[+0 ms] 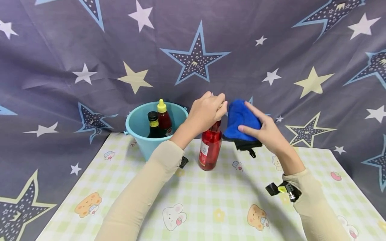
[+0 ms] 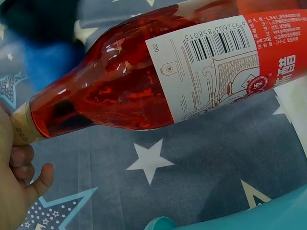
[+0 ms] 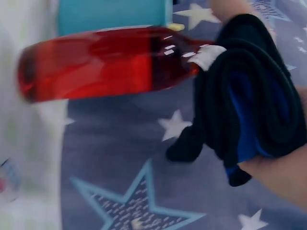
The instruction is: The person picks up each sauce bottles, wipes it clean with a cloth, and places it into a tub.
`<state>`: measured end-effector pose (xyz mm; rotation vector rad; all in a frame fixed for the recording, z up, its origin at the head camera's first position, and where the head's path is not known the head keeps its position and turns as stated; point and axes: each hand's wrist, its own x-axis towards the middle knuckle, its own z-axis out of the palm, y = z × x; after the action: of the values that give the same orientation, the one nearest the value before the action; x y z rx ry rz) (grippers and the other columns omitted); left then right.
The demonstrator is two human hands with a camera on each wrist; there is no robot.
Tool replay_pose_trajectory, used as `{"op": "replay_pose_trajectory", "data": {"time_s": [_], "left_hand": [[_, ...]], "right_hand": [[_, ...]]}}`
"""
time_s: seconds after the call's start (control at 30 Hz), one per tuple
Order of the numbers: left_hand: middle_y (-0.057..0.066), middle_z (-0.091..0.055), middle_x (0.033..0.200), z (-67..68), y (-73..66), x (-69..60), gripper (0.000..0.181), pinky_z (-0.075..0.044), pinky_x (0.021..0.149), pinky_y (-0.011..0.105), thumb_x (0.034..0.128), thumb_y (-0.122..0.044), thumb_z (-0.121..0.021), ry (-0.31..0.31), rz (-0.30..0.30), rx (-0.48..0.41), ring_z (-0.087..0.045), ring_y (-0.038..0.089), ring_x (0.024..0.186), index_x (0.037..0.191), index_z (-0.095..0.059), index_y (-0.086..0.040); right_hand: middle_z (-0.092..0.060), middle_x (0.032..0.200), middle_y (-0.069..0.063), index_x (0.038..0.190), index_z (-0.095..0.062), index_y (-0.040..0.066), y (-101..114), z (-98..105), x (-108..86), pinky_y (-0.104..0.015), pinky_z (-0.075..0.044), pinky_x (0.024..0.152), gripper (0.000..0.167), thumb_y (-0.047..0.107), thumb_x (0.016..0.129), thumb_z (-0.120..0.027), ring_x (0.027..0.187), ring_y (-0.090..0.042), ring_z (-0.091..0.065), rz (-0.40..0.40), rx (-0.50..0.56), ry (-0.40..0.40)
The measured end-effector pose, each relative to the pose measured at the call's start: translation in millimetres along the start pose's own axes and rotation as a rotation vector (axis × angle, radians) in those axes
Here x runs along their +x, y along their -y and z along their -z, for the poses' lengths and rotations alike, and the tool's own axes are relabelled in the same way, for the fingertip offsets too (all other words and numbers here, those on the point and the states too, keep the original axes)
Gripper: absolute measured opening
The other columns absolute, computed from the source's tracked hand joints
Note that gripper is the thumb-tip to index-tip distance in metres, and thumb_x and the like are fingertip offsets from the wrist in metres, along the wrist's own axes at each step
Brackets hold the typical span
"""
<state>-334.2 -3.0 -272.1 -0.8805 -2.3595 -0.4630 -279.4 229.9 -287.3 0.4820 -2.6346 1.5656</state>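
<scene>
A glass vinegar bottle [image 1: 210, 147] of red liquid, with a white and red label, stands near the middle of the table, in front of the curtain. My left hand [image 1: 205, 110] grips it by the capped top, fingers curled round; in the left wrist view part of the pale cap [image 2: 23, 125] shows beside them. Whether the base touches the table I cannot tell. Just to the right, my right hand [image 1: 268, 134] holds a folded blue cloth [image 1: 242, 122] between thumb and fingers. Its black edging and folds show in the right wrist view, close by the bottle's neck.
Left of the vinegar bottle stands a light blue bucket [image 1: 141, 144]. Inside it are a black-capped dark bottle [image 1: 153, 125] and a red sauce bottle [image 1: 164, 120] with a yellow nozzle. A checked cloth [image 1: 199, 201] covers the table; a starry curtain [image 1: 241, 67] hangs behind.
</scene>
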Motion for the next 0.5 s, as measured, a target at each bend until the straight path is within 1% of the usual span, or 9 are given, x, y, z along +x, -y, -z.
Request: {"op": "replay_pose_trajectory", "data": {"time_s": [0.03,0.07,0.1,0.13,0.2,0.27,0.3,0.4,0.5], "left_hand": [[-0.001,-0.060,0.073,1.1,0.3,-0.1,0.024,-0.048,0.060,0.028,0.1073,-0.033,-0.043,0.005,0.006,0.000,-0.049,0.019,0.078,0.102,-0.057,-0.013],[0.000,-0.060,0.073,2.2,0.5,-0.2,0.025,-0.048,0.060,0.028,0.1073,-0.033,-0.043,0.009,0.010,-0.001,-0.049,0.019,0.078,0.103,-0.057,-0.013],[0.000,-0.059,0.073,2.9,0.6,-0.2,0.025,-0.049,0.060,0.028,0.1074,-0.033,-0.043,0.012,0.014,0.000,-0.049,0.019,0.078,0.103,-0.057,-0.013],[0.000,-0.059,0.073,3.3,0.7,-0.3,0.025,-0.049,0.061,0.029,0.1075,-0.033,-0.043,0.012,0.015,0.002,-0.049,0.020,0.078,0.104,-0.057,-0.013],[0.001,-0.059,0.073,3.9,0.4,-0.9,0.026,-0.049,0.061,0.029,0.1076,-0.033,-0.044,0.012,0.017,0.003,-0.049,0.020,0.078,0.103,-0.057,-0.012],[0.001,-0.059,0.072,3.4,-0.1,-1.4,0.025,-0.050,0.062,0.029,0.1076,-0.033,-0.044,0.005,0.013,0.002,-0.050,0.020,0.077,0.102,-0.057,-0.012],[0.002,-0.059,0.071,2.8,-0.4,-1.5,0.025,-0.050,0.062,0.029,0.1077,-0.033,-0.044,0.002,0.009,0.002,-0.050,0.020,0.077,0.101,-0.057,-0.011],[0.003,-0.064,0.074,0.5,-0.6,-1.4,0.026,-0.054,0.066,0.030,0.1078,-0.032,-0.045,-0.012,-0.011,0.012,-0.053,0.021,0.078,0.103,-0.059,-0.010],[0.004,-0.068,0.078,0.1,0.2,-0.3,0.026,-0.056,0.069,0.032,0.1078,-0.031,-0.045,-0.037,-0.025,0.032,-0.054,0.023,0.079,0.106,-0.060,-0.010]], "right_hand": [[-0.031,0.166,-0.006,0.158,-0.032,0.039,6,-1,2.8,-0.019,-0.048,0.094,0.079,0.021,0.094,-0.074,0.137,-0.032,-0.047,0.018,0.023,-0.031],[-0.031,0.166,-0.003,0.158,-0.033,0.040,10,-3,5.7,-0.019,-0.047,0.097,0.079,0.021,0.094,-0.075,0.139,-0.030,-0.046,0.039,0.041,-0.053],[-0.032,0.166,-0.002,0.157,-0.034,0.041,14,-6,8.3,-0.022,-0.047,0.100,0.078,0.022,0.094,-0.075,0.140,-0.029,-0.045,0.059,0.050,-0.068],[-0.033,0.166,-0.001,0.157,-0.033,0.041,17,-10,10.8,-0.027,-0.046,0.105,0.078,0.022,0.094,-0.074,0.142,-0.028,-0.044,0.084,0.054,-0.071],[-0.032,0.166,-0.002,0.158,-0.030,0.041,19,-19,14.6,-0.040,-0.043,0.113,0.079,0.023,0.095,-0.073,0.145,-0.028,-0.041,0.125,0.018,-0.068],[-0.030,0.166,-0.005,0.159,-0.027,0.041,18,-28,16.2,-0.053,-0.039,0.115,0.080,0.023,0.096,-0.072,0.145,-0.031,-0.040,0.155,-0.012,-0.058],[-0.030,0.166,-0.007,0.160,-0.025,0.040,18,-32,16.5,-0.057,-0.037,0.115,0.080,0.023,0.097,-0.071,0.145,-0.033,-0.039,0.169,-0.030,-0.052],[-0.031,0.162,-0.017,0.162,-0.023,0.032,14,-44,16.3,-0.061,-0.036,0.115,0.083,0.019,0.096,-0.071,0.142,-0.037,-0.039,0.204,-0.111,-0.056],[-0.033,0.156,-0.023,0.163,-0.022,0.020,13,-53,17.4,-0.061,-0.039,0.112,0.085,0.016,0.095,-0.072,0.137,-0.041,-0.043,0.237,-0.196,-0.050]]}}
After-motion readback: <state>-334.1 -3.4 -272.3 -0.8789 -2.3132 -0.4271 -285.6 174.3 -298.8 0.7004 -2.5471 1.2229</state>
